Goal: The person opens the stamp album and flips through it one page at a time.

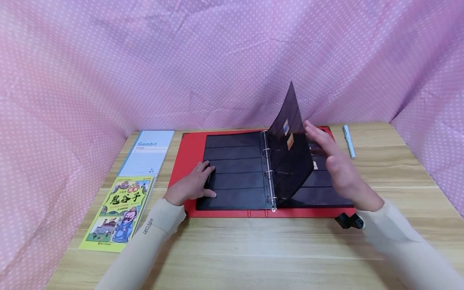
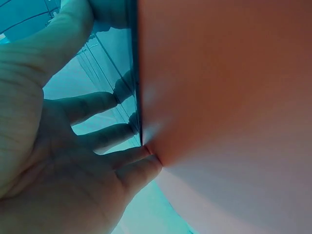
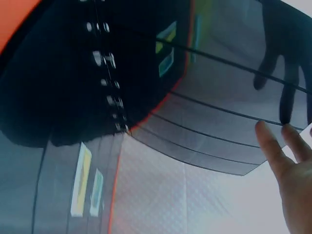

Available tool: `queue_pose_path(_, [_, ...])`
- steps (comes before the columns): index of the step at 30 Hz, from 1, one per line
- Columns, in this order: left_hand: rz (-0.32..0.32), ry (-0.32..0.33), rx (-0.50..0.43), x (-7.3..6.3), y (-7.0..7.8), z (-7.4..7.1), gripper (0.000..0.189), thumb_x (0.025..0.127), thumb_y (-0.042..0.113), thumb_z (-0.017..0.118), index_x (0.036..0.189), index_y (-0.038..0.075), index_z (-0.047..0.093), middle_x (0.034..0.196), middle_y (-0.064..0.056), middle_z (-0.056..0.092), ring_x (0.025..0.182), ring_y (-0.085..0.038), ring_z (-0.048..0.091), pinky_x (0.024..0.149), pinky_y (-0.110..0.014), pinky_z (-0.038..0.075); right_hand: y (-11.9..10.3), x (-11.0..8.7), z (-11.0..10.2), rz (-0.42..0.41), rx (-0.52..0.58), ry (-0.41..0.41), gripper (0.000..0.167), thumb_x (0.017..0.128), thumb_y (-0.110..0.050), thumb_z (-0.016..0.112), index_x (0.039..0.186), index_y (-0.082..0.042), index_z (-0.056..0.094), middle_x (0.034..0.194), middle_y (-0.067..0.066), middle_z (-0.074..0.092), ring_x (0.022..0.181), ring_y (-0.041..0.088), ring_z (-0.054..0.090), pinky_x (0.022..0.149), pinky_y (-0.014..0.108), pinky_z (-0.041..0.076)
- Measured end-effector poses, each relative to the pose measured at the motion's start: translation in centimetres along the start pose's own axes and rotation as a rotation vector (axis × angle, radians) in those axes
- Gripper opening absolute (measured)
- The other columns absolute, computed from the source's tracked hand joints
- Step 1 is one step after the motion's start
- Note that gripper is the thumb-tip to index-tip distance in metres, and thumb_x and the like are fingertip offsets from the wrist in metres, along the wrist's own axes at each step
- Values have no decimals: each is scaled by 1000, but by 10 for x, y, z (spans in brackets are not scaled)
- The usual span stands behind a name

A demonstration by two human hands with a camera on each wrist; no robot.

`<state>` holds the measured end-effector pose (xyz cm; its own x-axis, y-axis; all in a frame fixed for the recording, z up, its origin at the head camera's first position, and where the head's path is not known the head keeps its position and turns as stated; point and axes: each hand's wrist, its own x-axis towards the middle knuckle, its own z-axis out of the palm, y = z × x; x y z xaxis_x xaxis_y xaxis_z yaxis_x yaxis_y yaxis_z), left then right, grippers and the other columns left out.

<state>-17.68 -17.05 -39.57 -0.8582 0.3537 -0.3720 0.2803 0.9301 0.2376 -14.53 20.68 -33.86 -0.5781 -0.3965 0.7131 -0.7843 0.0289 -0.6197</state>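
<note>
The raised page (image 1: 288, 159) stands just left of the nearer right hand (image 1: 338, 167) (fingers extended, gripping nothing); the left hand (image 1: 192, 183), loosely spread, touches the flat page (image 1: 235, 175).

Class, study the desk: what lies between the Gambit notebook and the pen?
The head view shows an open red binder there, one black page raised with the right hand beside it; bare table flanks the binder.

Pink cloth (image 1: 217, 60) with white dots, creased, hanging behind and at both sides; pale wood-grain table (image 1: 261, 253)
</note>
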Motion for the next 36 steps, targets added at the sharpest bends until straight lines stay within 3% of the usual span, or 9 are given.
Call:
queue_pose_path(5, [-3, 7, 14, 0, 0, -1, 95, 74, 41, 79, 149, 10, 29, 154, -15, 16, 140, -36, 12, 97, -47, 41, 3, 0, 16, 65, 57, -74, 69, 100, -47, 37, 147, 1, 24, 150, 21, 24, 132, 33, 33, 95, 31, 41])
queue_pose_path(10, [1, 15, 21, -1, -2, -2, 96, 72, 43, 80, 149, 13, 31, 154, -14, 18, 139, -35, 16, 96, -46, 43, 5, -4, 29, 127, 10, -163, 66, 100, -44, 40, 148, -2, 25, 150, 16, 29, 132, 33, 34, 94, 34, 41])
queue_pose_path(14, [10, 17, -16, -1, -7, -4, 90, 75, 41, 79, 148, 15, 33, 154, -12, 18, 138, -34, 19, 95, -47, 43, 8, -10, 36, 296, -113, -331, 53, 100, -29, 48, 148, -17, 32, 150, -1, 31, 135, 20, 32, 103, 31, 34])
queue_pose_path(19, [48, 86, -198, -1, -24, -21, 53, 93, 15, 59, 142, 6, 40, 143, -14, 37, 128, -32, 37, 98, -48, 40, 13, -19, 47, 493, -250, -535, 41, 101, -35, 45, 141, -25, 46, 149, -12, 32, 136, 9, 27, 106, 39, 32])
queue_pose_path(22, [42, 185, -334, 1, -34, -35, 43, 99, 12, 46, 140, 3, 39, 137, -15, 43, 123, -31, 41, 99, -49, 39, 16, -22, 54, 480, -309, -589, 40, 101, -30, 46, 139, -18, 50, 148, -7, 34, 137, 13, 26, 107, 42, 29])
queue_pose_path(25, [36, 241, -399, 3, -32, -41, 49, 100, 21, 46, 144, 5, 33, 142, -14, 38, 128, -31, 37, 100, -50, 38, 18, -24, 60, 430, -365, -630, 39, 99, -18, 50, 137, -11, 51, 148, 1, 36, 138, 20, 25, 108, 45, 26])
queue_pose_path(28, [26, 183, -336, 7, -19, -37, 66, 95, 37, 54, 149, 13, 26, 149, -13, 28, 134, -33, 27, 102, -54, 33, 20, -25, 63, 396, -401, -646, 41, 96, -12, 55, 136, -8, 51, 147, 5, 38, 138, 24, 27, 108, 48, 26])
queue_pose_path(32, [-24, 34, -126, 14, 5, -22, 82, 87, 54, 59, 151, 16, 24, 152, -16, 19, 136, -40, 19, 103, -61, 27, 21, -25, 62, 410, -411, -670, 43, 96, -16, 57, 138, -8, 49, 148, 4, 36, 139, 23, 25, 108, 51, 23])
queue_pose_path(36, [-88, -5, 41, 19, 21, -10, 83, 85, 54, 62, 148, 11, 30, 150, -20, 20, 131, -44, 22, 101, -62, 27, 24, -24, 58, 435, -361, -691, 45, 96, -18, 57, 139, -10, 48, 150, 3, 33, 139, 20, 24, 107, 50, 26])
